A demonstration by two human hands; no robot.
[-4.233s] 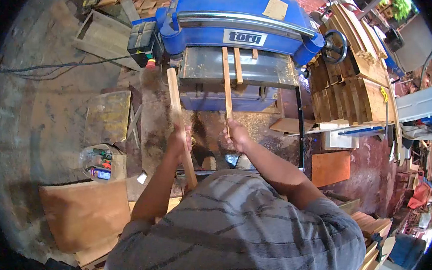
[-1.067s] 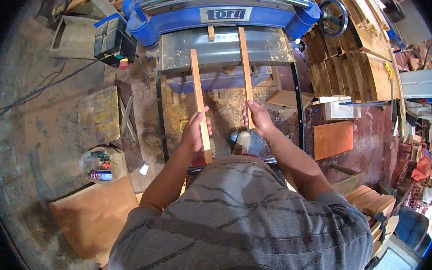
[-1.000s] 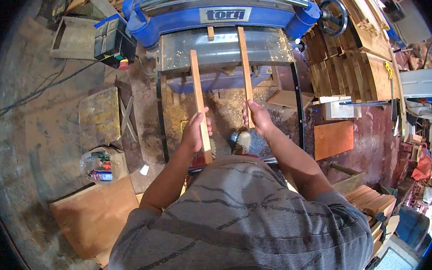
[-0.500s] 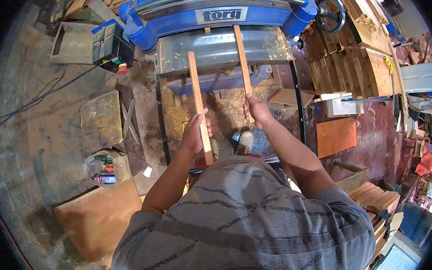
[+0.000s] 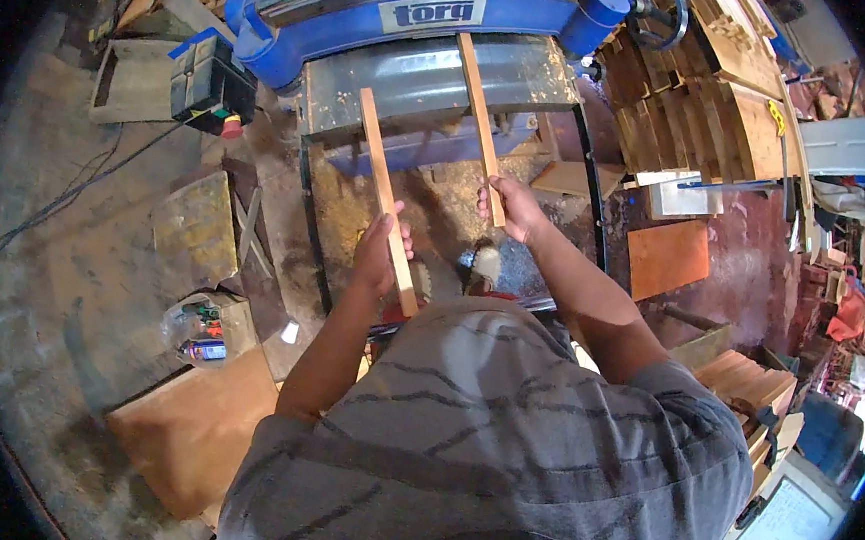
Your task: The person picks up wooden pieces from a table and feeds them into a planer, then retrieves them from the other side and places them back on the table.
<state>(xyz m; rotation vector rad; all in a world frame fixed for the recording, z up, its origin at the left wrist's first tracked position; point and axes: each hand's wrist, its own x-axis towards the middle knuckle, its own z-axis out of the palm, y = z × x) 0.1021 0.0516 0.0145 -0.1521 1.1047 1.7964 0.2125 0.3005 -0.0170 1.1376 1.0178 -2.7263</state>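
My left hand (image 5: 377, 255) is closed around the lower part of a narrow wooden strip (image 5: 378, 156), whose far end lies over the front of the metal bed. A second wooden strip (image 5: 477, 108) is gripped near its close end by my right hand (image 5: 514, 208). The far end of that one reaches the opening of a blue thickness planer (image 5: 340, 18) marked "torq". Between me and the machine is its dark metal bed (image 5: 385, 86), dusted with shavings.
A black switch box (image 5: 205, 84) with a red button stands left of the planer. Stacked boards (image 5: 703, 128) rise on the right, below a handwheel (image 5: 661, 20). A black frame bar (image 5: 592, 171) flanks my right arm. Boards (image 5: 195, 434) lie at lower left.
The view has shifted slightly, so the planer sits higher and further left. A short wood end seen at the planer's opening is no longer visible. Both hands keep their strips.
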